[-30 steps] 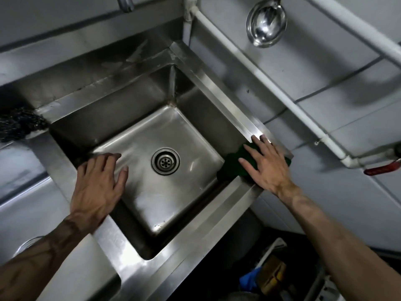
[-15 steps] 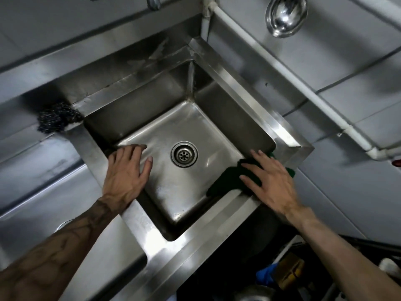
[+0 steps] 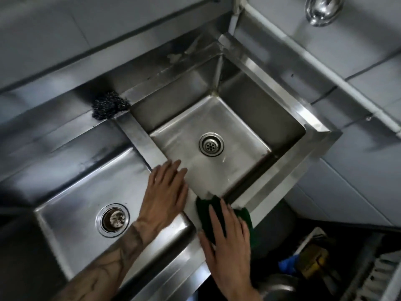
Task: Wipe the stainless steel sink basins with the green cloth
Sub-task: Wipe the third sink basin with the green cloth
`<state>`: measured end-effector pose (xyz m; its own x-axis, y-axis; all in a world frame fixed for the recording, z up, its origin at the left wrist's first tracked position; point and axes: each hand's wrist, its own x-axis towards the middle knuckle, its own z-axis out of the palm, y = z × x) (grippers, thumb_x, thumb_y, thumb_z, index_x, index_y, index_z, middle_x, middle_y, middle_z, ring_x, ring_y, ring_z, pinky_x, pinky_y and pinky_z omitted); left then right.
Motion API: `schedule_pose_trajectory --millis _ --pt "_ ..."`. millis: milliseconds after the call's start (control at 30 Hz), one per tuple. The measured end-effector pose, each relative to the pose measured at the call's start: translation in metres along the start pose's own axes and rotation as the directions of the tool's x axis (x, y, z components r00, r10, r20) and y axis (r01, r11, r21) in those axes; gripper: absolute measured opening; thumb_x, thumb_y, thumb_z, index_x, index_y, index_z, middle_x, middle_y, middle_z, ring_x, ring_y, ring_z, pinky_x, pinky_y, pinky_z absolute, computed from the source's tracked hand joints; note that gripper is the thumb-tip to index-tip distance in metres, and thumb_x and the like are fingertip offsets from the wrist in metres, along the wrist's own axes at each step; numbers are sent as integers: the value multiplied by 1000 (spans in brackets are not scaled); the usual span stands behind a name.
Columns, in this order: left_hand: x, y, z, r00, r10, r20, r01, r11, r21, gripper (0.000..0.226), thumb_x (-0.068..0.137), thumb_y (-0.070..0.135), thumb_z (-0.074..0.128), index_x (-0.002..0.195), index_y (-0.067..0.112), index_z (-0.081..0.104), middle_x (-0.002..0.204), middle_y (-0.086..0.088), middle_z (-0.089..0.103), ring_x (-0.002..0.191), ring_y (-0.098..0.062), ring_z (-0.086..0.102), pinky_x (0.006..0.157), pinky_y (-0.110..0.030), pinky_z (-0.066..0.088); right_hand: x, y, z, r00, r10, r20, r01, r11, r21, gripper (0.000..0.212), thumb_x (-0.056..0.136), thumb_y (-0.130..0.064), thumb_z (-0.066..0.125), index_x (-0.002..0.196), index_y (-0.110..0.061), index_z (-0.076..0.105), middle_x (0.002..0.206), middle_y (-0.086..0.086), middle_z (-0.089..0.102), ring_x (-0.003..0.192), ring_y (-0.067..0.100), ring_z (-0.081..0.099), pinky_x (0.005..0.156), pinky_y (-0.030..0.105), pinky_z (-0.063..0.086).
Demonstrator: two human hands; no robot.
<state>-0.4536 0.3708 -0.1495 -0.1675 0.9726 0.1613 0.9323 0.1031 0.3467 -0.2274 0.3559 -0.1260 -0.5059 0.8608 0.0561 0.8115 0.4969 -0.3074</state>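
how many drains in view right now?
2. One drain sits mid-floor in the right basin; the second drain is in the left basin. The frame cuts off the left basin's edge, so nothing there can be checked.

This is a working kitchen's wash-up corner. A stainless steel double sink (image 3: 271, 83) fills the middle of the frame, with a steel wool scourer (image 3: 109, 105) on its back ledge at upper left. A ladle (image 3: 321, 9) hangs on the grey tiled wall (image 3: 358, 170) at upper right. A white pipe (image 3: 314, 61) runs along those tiles.
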Motion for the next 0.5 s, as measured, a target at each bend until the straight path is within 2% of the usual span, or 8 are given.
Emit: schedule_pose_trajectory --millis 167,233,333,433,500 --pt "-40 -1 -2 999 47 -20 -46 998 36 42 108 29 49 141 9 66 156 -16 55 145 -37 51 121 -54 36 -14 -3 10 998 -61 -20 60 997 -50 55 93 -44 55 145 -24 55 157 6 44 140 24 48 113 45 35" --pt "-38 -8 -2 1000 4 -21 -3 999 50 46 108 33 47 146 12 62 160 -14 52 149 -36 47 122 -53 33 -4 -8 14 994 -109 12 110 991 -80 57 92 -44 52 145 -25 55 158 6 44 140 25 48 114 44 33" --pt "-25 -26 -3 995 -91 -38 93 994 61 49 110 37 41 152 17 57 165 -12 45 153 -33 40 123 -54 31 22 -27 21 988 -141 67 148 983 -109 60 95 -45 44 152 -26 44 161 6 39 145 25 41 116 43 29" --pt "-5 -56 -7 989 -120 -89 129 987 101 46 113 33 34 148 17 60 162 -13 49 149 -37 47 119 -56 38 66 -57 35 986 -148 76 152 987 -55 56 104 -44 35 157 -28 33 165 6 31 151 24 31 119 44 27" --pt "9 -81 -15 980 -149 -136 166 978 124 42 113 29 37 144 17 63 157 -13 54 143 -38 51 115 -54 42 104 -77 49 983 -168 76 167 986 20 54 107 -44 34 159 -28 31 167 5 28 153 24 28 121 45 26"
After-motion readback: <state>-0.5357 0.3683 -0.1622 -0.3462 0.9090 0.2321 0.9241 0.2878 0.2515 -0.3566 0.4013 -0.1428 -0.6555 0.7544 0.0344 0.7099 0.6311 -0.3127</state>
